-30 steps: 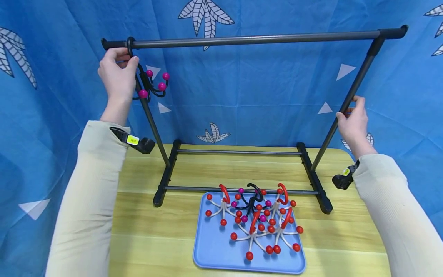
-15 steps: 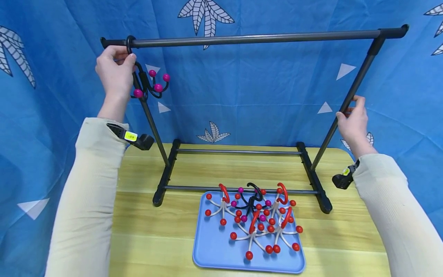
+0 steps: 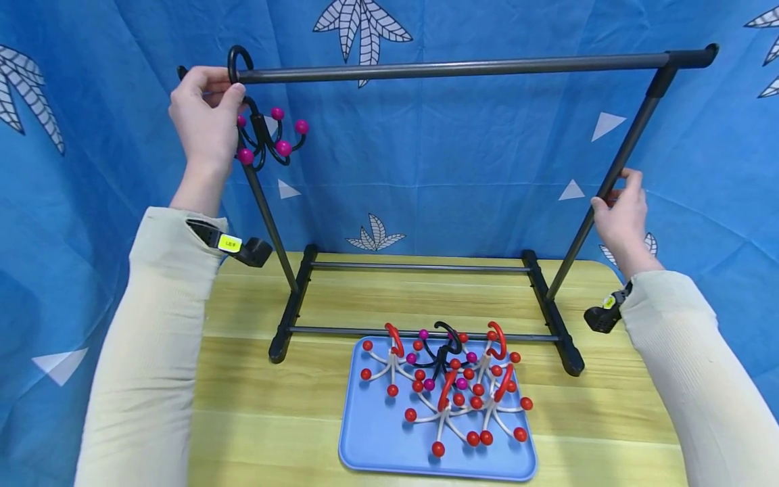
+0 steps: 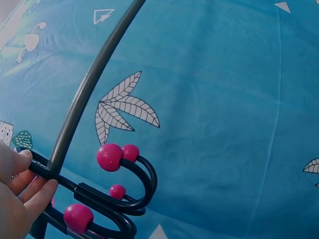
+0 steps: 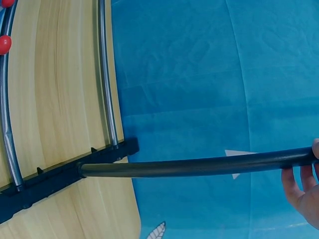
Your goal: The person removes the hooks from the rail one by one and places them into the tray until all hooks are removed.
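Observation:
In the head view my left hand (image 3: 205,118) pinches a black multi-arm hook hanger (image 3: 260,132) with magenta ball tips. Its curved top loops over the left end of the black rack's top bar (image 3: 450,69), standing a little above it. The left wrist view shows thumb and fingers (image 4: 37,199) at the hanger's hook (image 4: 37,164), by the bar. At the right, my right hand (image 3: 625,213) grips the rack's slanting upright (image 3: 627,145). Only part of that hand (image 5: 304,191) shows in the right wrist view.
A blue tray (image 3: 380,446) on the wooden table (image 3: 262,406) carries several white hangers with red hooks (image 3: 446,409) and one black hanger (image 3: 442,355). The rack's feet (image 3: 292,308) stand behind and beside it. A patterned blue cloth (image 3: 426,155) hangs behind.
My left hand first shifts slightly left, then lifts the black hanger up and a little right, so its hook rises above the bar. The right hand stays on the upright.

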The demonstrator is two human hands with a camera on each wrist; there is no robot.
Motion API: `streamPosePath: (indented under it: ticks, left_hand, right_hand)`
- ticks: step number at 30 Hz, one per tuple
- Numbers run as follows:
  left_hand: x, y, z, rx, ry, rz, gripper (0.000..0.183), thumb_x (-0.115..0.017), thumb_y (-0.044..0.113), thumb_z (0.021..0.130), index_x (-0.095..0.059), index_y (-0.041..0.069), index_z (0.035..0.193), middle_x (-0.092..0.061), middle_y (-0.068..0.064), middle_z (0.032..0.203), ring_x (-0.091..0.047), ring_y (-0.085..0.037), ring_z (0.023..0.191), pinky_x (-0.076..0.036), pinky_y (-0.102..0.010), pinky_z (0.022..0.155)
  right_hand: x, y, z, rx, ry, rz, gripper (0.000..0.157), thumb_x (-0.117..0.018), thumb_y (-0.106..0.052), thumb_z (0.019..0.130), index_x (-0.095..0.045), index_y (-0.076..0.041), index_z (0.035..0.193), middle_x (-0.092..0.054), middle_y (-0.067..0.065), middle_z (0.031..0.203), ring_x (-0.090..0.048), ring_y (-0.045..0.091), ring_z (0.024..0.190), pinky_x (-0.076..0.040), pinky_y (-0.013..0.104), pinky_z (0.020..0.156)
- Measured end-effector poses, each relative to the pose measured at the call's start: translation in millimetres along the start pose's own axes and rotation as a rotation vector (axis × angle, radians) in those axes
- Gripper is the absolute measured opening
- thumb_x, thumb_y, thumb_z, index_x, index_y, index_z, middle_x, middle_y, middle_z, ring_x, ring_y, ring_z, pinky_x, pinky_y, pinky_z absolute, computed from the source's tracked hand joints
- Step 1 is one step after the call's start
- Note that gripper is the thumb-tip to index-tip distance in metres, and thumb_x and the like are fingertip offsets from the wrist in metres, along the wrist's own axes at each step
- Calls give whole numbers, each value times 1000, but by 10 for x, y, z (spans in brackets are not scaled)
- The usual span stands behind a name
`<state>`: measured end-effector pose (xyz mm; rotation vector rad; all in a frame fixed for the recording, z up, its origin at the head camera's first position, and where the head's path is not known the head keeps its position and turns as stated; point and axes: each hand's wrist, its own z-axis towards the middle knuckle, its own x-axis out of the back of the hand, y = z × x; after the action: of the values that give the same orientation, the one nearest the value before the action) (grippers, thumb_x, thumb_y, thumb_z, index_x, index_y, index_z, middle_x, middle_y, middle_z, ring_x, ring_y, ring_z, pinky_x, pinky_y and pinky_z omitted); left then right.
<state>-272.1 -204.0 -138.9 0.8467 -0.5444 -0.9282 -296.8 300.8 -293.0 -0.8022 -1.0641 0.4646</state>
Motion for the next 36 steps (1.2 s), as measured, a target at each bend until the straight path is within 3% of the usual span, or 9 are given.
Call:
streamPosePath:
  ticks: [9,18,25,28,36]
  left_hand:
    - [9,84,-190,-28,-20,-63,20,-60,12,86,-64,7,104,-54,5,88,-54,-5,81,-49,-21,85]
    - [-15,22,-327,-103,-51,-11,22,-62,16,85,-65,7,105,-60,6,87,-60,-9,83,-50,-20,82]
    - [-52,34,-579,-160,-127,59,23,-61,17,86,-65,5,105,-63,1,91,-62,-7,84,-48,-19,81]
    - [-60,24,-682,-163,-148,46,23,-61,15,86,-64,4,106,-63,2,90,-62,-6,83,-48,-19,79]
    - [-91,-260,-806,-141,-189,-14,25,-63,17,85,-64,3,105,-64,4,90,-62,-6,83,-49,-20,77]
  right_hand:
    - [-5,15,23,15,9,-3,53,-35,-27,97,-9,-20,142,-29,22,132,-37,33,116,-39,45,93]
    - [-4,23,29,17,12,-10,53,-36,-26,97,-9,-19,142,-29,22,132,-38,33,115,-39,45,91]
    - [-5,39,24,22,7,-6,53,-36,-25,97,-9,-19,142,-29,22,132,-38,33,115,-40,44,90]
    - [-6,39,26,26,7,-6,53,-36,-25,97,-9,-18,142,-29,22,131,-38,33,114,-40,44,90]
    - [-2,37,33,23,-2,-1,52,-35,-26,97,-8,-19,142,-28,22,132,-38,33,114,-40,44,91]
